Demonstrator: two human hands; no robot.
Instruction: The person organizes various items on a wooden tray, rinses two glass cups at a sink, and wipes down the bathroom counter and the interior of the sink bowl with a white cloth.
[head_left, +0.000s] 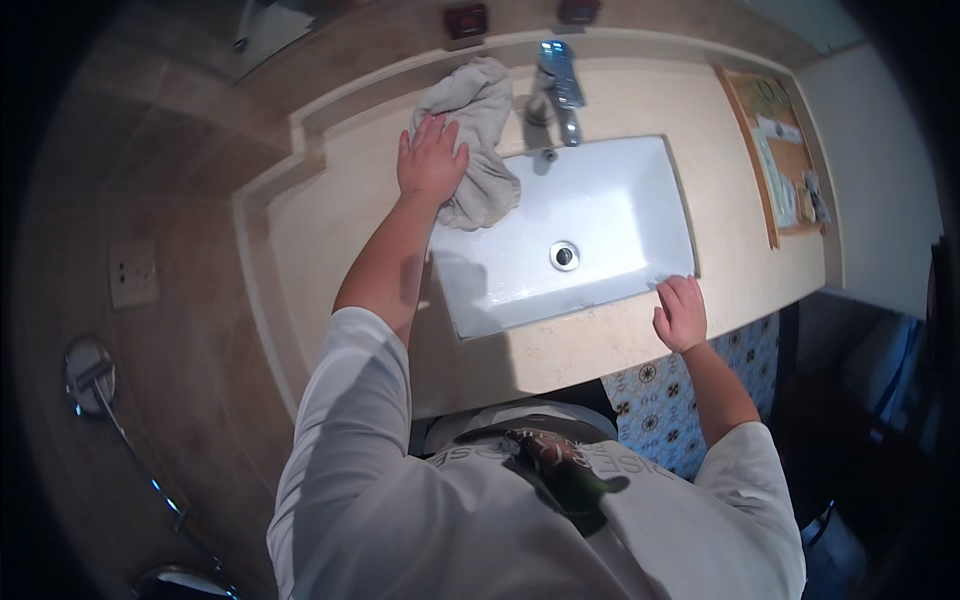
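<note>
My left hand (429, 161) lies flat on a crumpled grey-beige cloth (480, 112), its fingers slightly spread over the fabric. That cloth rests on the stone countertop (360, 172) and hangs over the back left rim of a white rectangular sink (622, 202). At the sink's front right corner is my right hand (681, 313), with nothing in it; its thumb stands apart from the fingers, and the fingertips touch the rim area. A chrome faucet (561, 86) rises behind the basin. The round drain (565, 256) shows in the basin floor.
On the right of the counter sits a wooden-edged tray (761, 191) with several small items. Raised stone edging (255, 247) borders the counter's left side. A wall socket (133, 274) and a chrome wall fixture (91, 375) are at the left. Patterned tiles (660, 405) show below.
</note>
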